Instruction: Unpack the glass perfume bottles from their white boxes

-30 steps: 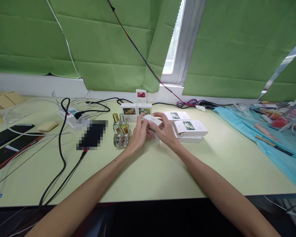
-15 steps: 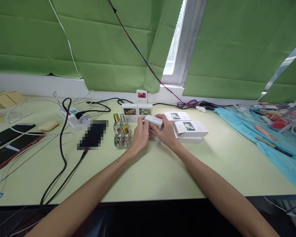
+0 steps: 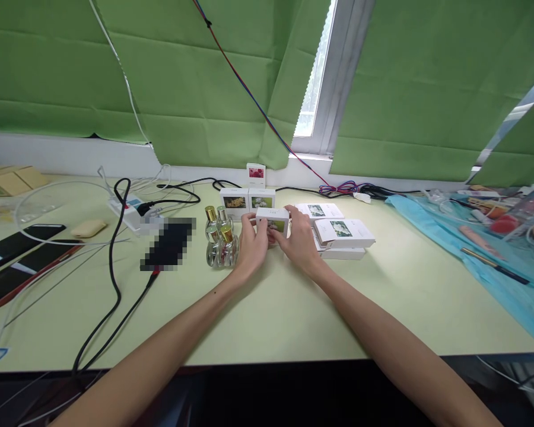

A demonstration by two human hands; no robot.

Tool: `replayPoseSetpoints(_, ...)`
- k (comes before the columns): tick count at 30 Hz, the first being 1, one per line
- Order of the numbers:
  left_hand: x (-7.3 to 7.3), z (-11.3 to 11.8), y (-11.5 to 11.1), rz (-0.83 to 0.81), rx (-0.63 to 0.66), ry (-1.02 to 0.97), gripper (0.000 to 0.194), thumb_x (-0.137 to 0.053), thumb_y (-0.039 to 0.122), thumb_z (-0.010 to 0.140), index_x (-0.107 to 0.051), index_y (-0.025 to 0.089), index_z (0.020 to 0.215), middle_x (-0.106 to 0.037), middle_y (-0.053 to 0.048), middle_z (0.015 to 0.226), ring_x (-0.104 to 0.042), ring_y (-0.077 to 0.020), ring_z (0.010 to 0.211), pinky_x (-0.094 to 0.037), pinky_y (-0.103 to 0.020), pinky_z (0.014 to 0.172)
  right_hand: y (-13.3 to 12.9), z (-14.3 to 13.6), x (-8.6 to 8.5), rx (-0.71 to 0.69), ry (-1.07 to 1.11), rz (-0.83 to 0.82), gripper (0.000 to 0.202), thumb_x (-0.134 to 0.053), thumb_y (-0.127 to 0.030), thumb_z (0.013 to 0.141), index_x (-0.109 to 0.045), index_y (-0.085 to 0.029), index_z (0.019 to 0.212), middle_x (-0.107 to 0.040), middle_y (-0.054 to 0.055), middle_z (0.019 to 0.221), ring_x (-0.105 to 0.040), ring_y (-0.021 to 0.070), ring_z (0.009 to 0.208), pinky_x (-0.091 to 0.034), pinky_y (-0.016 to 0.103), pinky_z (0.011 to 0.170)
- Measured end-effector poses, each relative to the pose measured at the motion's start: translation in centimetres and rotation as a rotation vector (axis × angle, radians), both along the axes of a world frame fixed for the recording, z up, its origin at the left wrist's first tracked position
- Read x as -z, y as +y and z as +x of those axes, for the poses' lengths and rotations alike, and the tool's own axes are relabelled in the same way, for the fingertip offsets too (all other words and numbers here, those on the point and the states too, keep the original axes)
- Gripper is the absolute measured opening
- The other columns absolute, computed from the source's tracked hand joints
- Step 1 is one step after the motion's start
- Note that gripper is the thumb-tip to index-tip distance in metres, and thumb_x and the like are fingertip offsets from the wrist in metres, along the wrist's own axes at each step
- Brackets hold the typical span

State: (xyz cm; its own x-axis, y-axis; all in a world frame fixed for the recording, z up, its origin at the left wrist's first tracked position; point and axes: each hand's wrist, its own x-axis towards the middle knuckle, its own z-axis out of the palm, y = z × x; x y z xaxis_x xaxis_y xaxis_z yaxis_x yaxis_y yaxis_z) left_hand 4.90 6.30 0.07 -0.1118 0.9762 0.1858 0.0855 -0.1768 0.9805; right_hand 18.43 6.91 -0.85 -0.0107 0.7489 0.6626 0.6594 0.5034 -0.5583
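Between my two hands is a small white box (image 3: pixel 273 214) with a flower picture on its front, its top facing up. My left hand (image 3: pixel 253 242) grips its left side, fingers bent round it. My right hand (image 3: pixel 299 242) holds its right side, thumb near the lower front. Just behind stand two upright white boxes, one with a yellow flower picture (image 3: pixel 235 202) and one with a white flower picture (image 3: pixel 261 200). Several glass bottles with gold caps (image 3: pixel 221 237) stand left of my left hand. Flat white boxes (image 3: pixel 345 232) lie stacked right of my right hand.
A white box with a red picture (image 3: pixel 256 174) stands at the wall. On the left are a blurred dark device (image 3: pixel 167 244), black cables, a power strip (image 3: pixel 127 213) and dark phones (image 3: pixel 26 261). A blue sheet (image 3: pixel 449 237) with loose items covers the table's right side.
The held box has turned from a slant to face forward, more upright, and moved slightly left. Both hands have shifted with it, keeping hold.
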Motion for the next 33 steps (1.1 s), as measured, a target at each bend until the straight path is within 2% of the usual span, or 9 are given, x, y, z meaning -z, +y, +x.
replayPoseSetpoints(4,0.3,-0.1,0.1,0.04,-0.014,0.0,0.033,-0.052,0.044,0.1,-0.042,0.027,0.126,-0.061,-0.01,0.13,-0.071,-0.0153,0.079,-0.059,-0.034,0.077,0.1,0.0,0.3,0.004,0.006,-0.011,0.052,-0.064,-0.026,0.088,-0.05,-0.02,0.138,-0.064,0.015,0.114,-0.056,0.0335,0.106,-0.05,0.051,0.092)
replayPoseSetpoints(8,0.1,-0.3,-0.3,0.081,0.013,0.074,0.04,-0.05,0.042,0.101,-0.036,0.027,0.136,-0.059,-0.011,0.134,-0.07,-0.018,0.091,-0.056,-0.037,0.087,0.2,-0.3,0.8,-0.053,0.101,-0.147,0.058,-0.061,-0.025,0.09,-0.042,-0.017,0.144,-0.062,0.016,0.119,-0.063,0.0278,0.094,-0.054,0.044,0.081)
replayPoseSetpoints(12,-0.2,-0.2,-0.8,0.155,-0.047,0.184,0.046,-0.055,0.035,0.098,-0.035,0.026,0.138,-0.048,-0.014,0.143,-0.067,-0.0182,0.1,-0.056,-0.036,0.088,0.4,-0.7,1.2,-0.042,0.12,-0.183,0.051,-0.06,-0.027,0.091,-0.047,-0.015,0.139,-0.063,0.018,0.119,-0.066,0.026,0.092,-0.056,0.042,0.081)
replayPoseSetpoints(15,-0.1,0.1,-1.0,0.255,-0.094,0.229,0.054,-0.061,0.028,0.092,-0.036,0.026,0.139,-0.041,-0.015,0.145,-0.064,-0.0191,0.104,-0.059,-0.036,0.087,0.4,-0.9,1.5,-0.044,0.137,-0.186,0.045,-0.058,-0.028,0.092,-0.049,-0.016,0.135,-0.064,0.017,0.117,-0.066,0.0247,0.089,-0.056,0.042,0.08)
replayPoseSetpoints(20,0.2,0.6,-1.4,0.501,-0.131,0.309,0.056,-0.061,0.019,0.088,-0.038,0.024,0.139,-0.039,-0.015,0.143,-0.06,-0.0201,0.11,-0.058,-0.041,0.095,0.2,-1.5,2.3,-0.126,0.213,-0.209,0.045,-0.053,-0.029,0.093,-0.048,-0.014,0.136,-0.061,0.021,0.124,-0.065,0.0197,0.076,-0.058,0.039,0.071)
replayPoseSetpoints(22,0.1,0.7,-1.6,0.587,-0.14,0.347,0.054,-0.06,0.017,0.088,-0.04,0.024,0.138,-0.042,-0.015,0.14,-0.059,-0.0207,0.111,-0.058,-0.042,0.096,0.2,-1.7,2.5,-0.141,0.24,-0.22,0.048,-0.056,-0.029,0.091,-0.049,-0.015,0.136,-0.061,0.021,0.126,-0.067,0.0208,0.078,-0.059,0.041,0.073)
replayPoseSetpoints(24,-0.1,0.8,-1.9,0.638,-0.142,0.374,0.05,-0.059,0.016,0.088,-0.042,0.023,0.135,-0.045,-0.014,0.137,-0.06,-0.0205,0.109,-0.058,-0.043,0.096,0.3,-1.9,2.7,-0.159,0.226,-0.219,0.053,-0.06,-0.028,0.087,-0.05,-0.017,0.138,-0.066,0.019,0.121,-0.069,0.026,0.091,-0.059,0.045,0.081)
replayPoseSetpoints(27,-0.2,1.0,-2.3,0.662,-0.132,0.405,0.043,-0.057,0.016,0.089,-0.046,0.023,0.13,-0.049,-0.014,0.133,-0.061,-0.0198,0.103,-0.059,-0.042,0.092,0.4,-2.0,2.7,-0.252,0.208,-0.222,0.057,-0.063,-0.028,0.084,-0.05,-0.02,0.139,-0.072,0.012,0.109,-0.069,0.0291,0.105,-0.058,0.047,0.089)
replayPoseSetpoints(33,0.0,1.2,-2.5,0.695,-0.077,0.434,0.034,-0.057,0.013,0.09,-0.05,0.021,0.122,-0.053,-0.013,0.125,-0.06,-0.0229,0.107,-0.058,-0.041,0.09,0.4,-2.0,2.6,-0.498,0.265,-0.258,0.053,-0.062,-0.029,0.082,-0.055,-0.023,0.134,-0.072,0.007,0.109,-0.07,0.0233,0.099,-0.06,0.039,0.086)
